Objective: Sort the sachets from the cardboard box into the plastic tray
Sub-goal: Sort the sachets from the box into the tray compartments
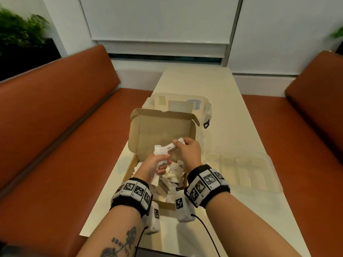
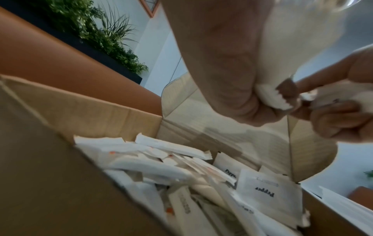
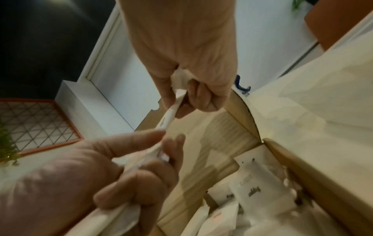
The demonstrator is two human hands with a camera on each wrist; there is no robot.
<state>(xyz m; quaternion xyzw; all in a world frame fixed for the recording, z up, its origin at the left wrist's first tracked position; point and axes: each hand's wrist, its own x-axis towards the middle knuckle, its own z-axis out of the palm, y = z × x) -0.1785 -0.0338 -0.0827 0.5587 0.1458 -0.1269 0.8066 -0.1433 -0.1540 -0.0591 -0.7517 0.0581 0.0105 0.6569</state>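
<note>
An open cardboard box sits on the table with its lid standing up, and several white sachets are heaped inside, one marked Pepper. Above the box my left hand grips a bunch of white sachets. My right hand pinches the far end of a long white stick sachet whose other end lies in that bunch. The right wrist view shows the stick sachet running from my right hand down to my left hand. The clear plastic tray lies right of the box.
A clear lidded plastic container stands just behind the box. The cream table is narrow, with brown benches on both sides. Cables run from the wrist units over the near table edge. Plants stand at the far left.
</note>
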